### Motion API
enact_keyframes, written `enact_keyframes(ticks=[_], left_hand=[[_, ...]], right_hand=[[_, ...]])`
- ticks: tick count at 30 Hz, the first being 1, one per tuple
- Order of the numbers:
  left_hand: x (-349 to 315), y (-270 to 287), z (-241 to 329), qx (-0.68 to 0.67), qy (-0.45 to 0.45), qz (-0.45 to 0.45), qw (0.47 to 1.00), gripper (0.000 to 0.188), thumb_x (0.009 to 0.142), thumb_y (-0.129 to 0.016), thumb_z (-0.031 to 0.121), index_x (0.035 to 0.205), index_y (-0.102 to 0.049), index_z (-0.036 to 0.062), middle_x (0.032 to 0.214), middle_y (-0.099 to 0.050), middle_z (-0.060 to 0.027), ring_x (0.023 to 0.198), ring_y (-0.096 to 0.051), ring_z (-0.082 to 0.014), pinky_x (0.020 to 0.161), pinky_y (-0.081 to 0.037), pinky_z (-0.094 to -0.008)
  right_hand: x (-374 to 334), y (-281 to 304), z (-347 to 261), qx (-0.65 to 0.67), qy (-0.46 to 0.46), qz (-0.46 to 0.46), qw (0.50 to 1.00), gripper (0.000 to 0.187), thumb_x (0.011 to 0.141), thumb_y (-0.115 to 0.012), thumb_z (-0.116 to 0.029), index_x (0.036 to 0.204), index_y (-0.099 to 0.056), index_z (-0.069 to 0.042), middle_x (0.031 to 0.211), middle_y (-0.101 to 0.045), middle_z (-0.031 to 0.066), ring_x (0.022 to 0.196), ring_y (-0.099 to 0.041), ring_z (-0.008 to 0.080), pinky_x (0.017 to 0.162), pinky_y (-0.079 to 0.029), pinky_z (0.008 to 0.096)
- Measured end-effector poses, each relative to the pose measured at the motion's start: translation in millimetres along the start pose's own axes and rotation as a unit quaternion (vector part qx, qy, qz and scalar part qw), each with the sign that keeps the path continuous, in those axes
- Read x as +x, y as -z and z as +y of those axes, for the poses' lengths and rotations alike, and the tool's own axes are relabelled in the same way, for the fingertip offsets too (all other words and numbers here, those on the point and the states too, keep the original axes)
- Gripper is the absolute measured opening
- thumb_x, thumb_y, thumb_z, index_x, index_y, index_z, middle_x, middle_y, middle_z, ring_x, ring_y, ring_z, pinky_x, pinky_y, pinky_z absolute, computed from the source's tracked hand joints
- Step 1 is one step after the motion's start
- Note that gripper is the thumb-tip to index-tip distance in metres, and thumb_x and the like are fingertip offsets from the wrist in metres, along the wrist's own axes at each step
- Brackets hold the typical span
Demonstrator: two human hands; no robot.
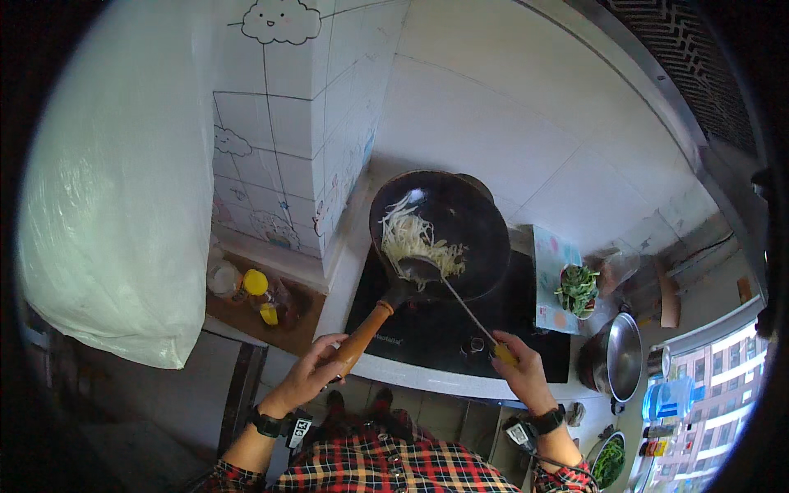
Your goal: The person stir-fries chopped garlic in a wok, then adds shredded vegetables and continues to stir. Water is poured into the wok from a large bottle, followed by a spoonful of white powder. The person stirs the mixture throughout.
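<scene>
A dark wok [481, 238] sits on the black cooktop [526, 304], its wooden handle [362, 338] slanting toward me. My left hand [311, 371] is closed around the end of that handle. Pale shredded vegetable strips [407, 234] lie heaped on the left side of the wok. My right hand [526, 374] grips the yellow handle end of a long metal spatula [468, 314]. The spatula's head rests among the strips, near where the handle joins the wok, and partly covers them.
Right of the wok, leafy greens [578, 287] stand in a bowl by a light-blue panel [546, 267]. A steel pot [623, 357] and a bowl of chopped greens [610, 460] are farther right. Yellow-capped bottles [256, 283] stand left; a large plastic-wrapped object [115, 197] fills the far left.
</scene>
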State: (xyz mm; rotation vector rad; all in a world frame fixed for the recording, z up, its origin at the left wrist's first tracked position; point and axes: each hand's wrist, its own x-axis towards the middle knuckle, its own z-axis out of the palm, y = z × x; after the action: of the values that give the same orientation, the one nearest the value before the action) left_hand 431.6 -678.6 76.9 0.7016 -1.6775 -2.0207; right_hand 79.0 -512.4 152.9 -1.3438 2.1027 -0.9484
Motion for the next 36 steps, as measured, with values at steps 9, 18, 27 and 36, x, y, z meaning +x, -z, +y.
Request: enact_keyframes(ticks=[9, 18, 27, 36], left_hand=[[0.7, -0.1, 1.0, 0.012, -0.012, -0.001, 1.000, 0.047, 0.100, -0.051, 0.018, 0.143, -0.036, 0.0066, 0.106, -0.058, -0.0095, 0.089, -0.059, -0.0145, 0.081, -0.051, -0.0292], [2.2, -4.0, 2.4, 0.045, -0.004, 0.023, 0.999, 0.047, 0.098, -0.053, 0.021, 0.140, -0.039, 0.0062, 0.100, -0.063, -0.0102, 0.085, -0.061, -0.0157, 0.080, -0.050, -0.0308], [1.2, -3.6, -1.5, 0.034, -0.008, 0.027, 0.999, 0.046, 0.097, -0.052, 0.020, 0.140, -0.039, 0.0072, 0.101, -0.063, -0.0118, 0.085, -0.061, -0.0160, 0.081, -0.051, -0.0312], [0.1, -4.8, 2.5, 0.034, 0.008, 0.028, 0.999, 0.048, 0.097, -0.053, 0.020, 0.141, -0.040, 0.0080, 0.100, -0.063, -0.0110, 0.084, -0.061, -0.0159, 0.082, -0.052, -0.0320]], right_hand=[[117.7, -23.2, 15.3, -0.225, 0.065, 0.118, 0.965, 0.048, 0.079, -0.066, -0.008, 0.125, -0.056, -0.012, 0.101, -0.068, 0.0196, 0.094, -0.064, 0.0419, 0.077, -0.052, 0.0469], [102.2, -4.5, -16.2, -0.393, 0.208, 0.025, 0.895, 0.050, 0.080, -0.062, -0.008, 0.128, -0.057, -0.019, 0.086, -0.061, 0.0142, 0.072, -0.065, 0.0344, 0.062, -0.053, 0.0448], [83.4, 52.2, -29.6, -0.498, 0.219, 0.074, 0.836, 0.057, 0.077, -0.061, -0.003, 0.130, -0.058, -0.023, 0.090, -0.058, 0.0098, 0.073, -0.065, 0.0306, 0.059, -0.052, 0.0433], [119.8, 18.0, -28.4, -0.467, 0.188, 0.020, 0.864, 0.050, 0.081, -0.058, -0.006, 0.128, -0.058, -0.023, 0.095, -0.061, 0.0138, 0.079, -0.066, 0.0341, 0.063, -0.052, 0.0449]])
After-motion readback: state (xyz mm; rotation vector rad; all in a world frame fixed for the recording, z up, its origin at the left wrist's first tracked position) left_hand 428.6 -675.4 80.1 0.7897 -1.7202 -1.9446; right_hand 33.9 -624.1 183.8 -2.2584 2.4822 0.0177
